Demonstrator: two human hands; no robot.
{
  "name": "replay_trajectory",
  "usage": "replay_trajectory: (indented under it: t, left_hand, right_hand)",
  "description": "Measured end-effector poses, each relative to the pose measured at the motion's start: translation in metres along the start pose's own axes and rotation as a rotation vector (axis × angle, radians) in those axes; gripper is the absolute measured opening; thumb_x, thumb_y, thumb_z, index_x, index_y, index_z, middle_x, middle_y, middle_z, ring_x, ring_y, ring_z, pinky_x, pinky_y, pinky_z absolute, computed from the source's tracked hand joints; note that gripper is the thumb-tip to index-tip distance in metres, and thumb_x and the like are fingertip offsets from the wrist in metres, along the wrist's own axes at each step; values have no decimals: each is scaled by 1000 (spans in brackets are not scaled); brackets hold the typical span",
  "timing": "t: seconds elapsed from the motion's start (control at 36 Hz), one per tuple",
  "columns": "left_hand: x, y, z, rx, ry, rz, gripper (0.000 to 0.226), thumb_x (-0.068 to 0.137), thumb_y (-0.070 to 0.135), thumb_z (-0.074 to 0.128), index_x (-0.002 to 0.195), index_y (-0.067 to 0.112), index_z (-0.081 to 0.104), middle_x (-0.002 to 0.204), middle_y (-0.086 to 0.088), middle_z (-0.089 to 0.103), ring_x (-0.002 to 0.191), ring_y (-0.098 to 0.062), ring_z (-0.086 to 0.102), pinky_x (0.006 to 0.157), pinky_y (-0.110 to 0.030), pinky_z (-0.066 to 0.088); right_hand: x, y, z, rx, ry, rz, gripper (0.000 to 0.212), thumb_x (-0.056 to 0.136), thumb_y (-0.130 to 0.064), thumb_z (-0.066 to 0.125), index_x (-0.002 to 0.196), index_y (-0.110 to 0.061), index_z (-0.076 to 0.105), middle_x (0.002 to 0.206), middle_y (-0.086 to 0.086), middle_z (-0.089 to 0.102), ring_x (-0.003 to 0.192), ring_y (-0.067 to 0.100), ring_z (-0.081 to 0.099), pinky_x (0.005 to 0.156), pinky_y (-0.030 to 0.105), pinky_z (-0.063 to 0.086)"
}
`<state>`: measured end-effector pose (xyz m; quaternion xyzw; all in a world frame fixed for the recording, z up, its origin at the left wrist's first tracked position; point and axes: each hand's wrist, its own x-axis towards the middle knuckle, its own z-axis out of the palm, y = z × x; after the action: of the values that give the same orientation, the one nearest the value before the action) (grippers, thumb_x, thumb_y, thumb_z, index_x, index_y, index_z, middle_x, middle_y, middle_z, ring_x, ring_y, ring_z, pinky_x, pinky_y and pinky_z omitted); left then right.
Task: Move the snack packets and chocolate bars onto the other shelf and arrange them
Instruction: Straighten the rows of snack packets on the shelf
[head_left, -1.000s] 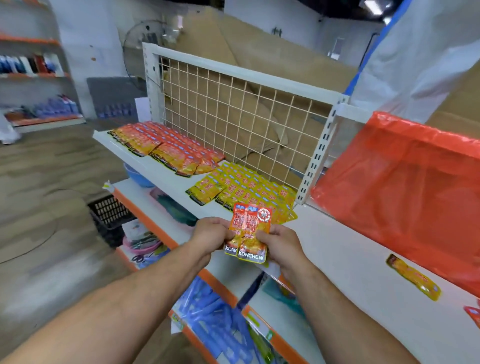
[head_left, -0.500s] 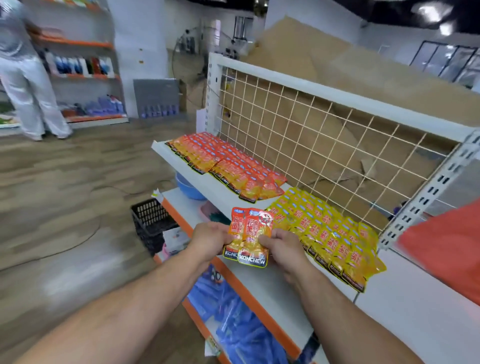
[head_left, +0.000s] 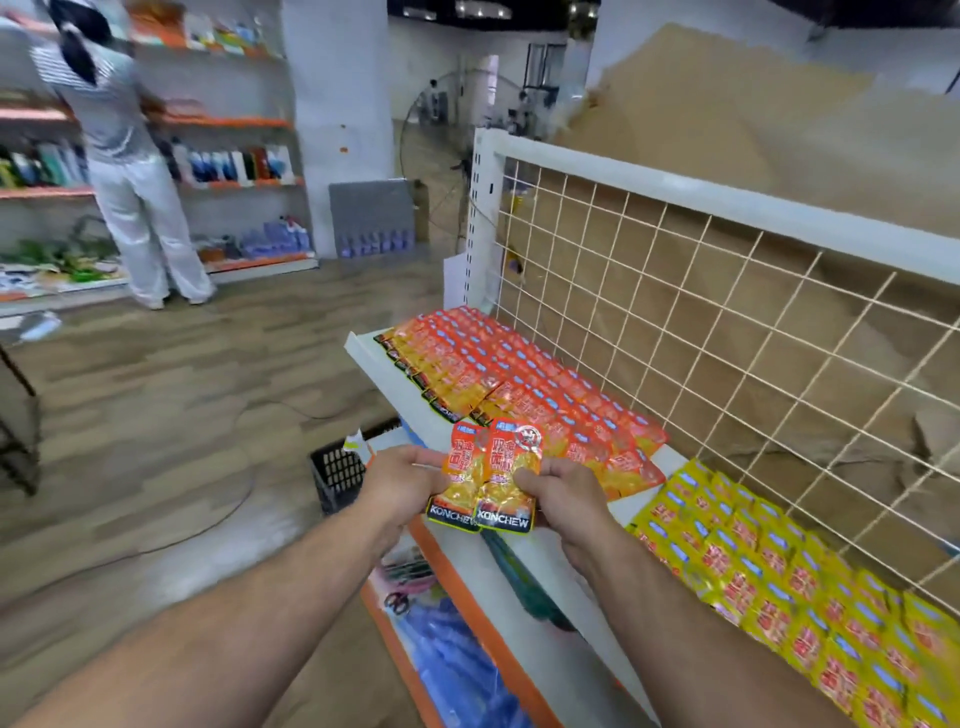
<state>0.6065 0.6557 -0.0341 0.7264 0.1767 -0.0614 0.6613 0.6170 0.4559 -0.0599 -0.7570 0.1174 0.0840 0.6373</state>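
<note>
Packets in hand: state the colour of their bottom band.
The band on the packets is black with white KONCHEW lettering, seen best in the head view.

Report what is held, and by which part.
Orange KONCHEW snack packets, pinched by the left hand at their left edge and the right hand at their right edge.

We are holding two orange snack packets (head_left: 488, 478) side by side, our left hand (head_left: 400, 480) pinching one edge and our right hand (head_left: 563, 499) the other. Behind them, orange rows (head_left: 519, 379) and yellow rows (head_left: 779, 571) are lying on the white shelf (head_left: 374, 364) along the wire grid (head_left: 727, 322).
</note>
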Motion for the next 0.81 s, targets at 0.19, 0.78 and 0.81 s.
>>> replay_trajectory:
  t: [0.19,0.78,0.81]
  left_hand:
    - [51,21,6,63,-7,30,21,64,5,77,84,8,72,73,-12,72,63,-26,67,62,-38,57]
    - [216,49,14,558,-281,331,17,78,7,70,87,21,68,90,4,68,89,-18,64,79,-26,52]
    - [219,49,14,608,-281,377,17,78,8,70,86,23,66,88,5,66,88,-17,63,76,-24,50]
  right_hand:
    - [34,-32,8,32,12,-42,33,81,-20,76,67,-18,46,65,7,43,52,15,51,60,31,38]
    - [104,-56,46,-7,442,12,34,87,-7,72,66,-15,47,52,2,41,38,9,37,43,22,27]
    - [104,-57,49,-10,466,13,34,87,-7,72,65,-15,47,51,1,42,38,9,38,43,22,28]
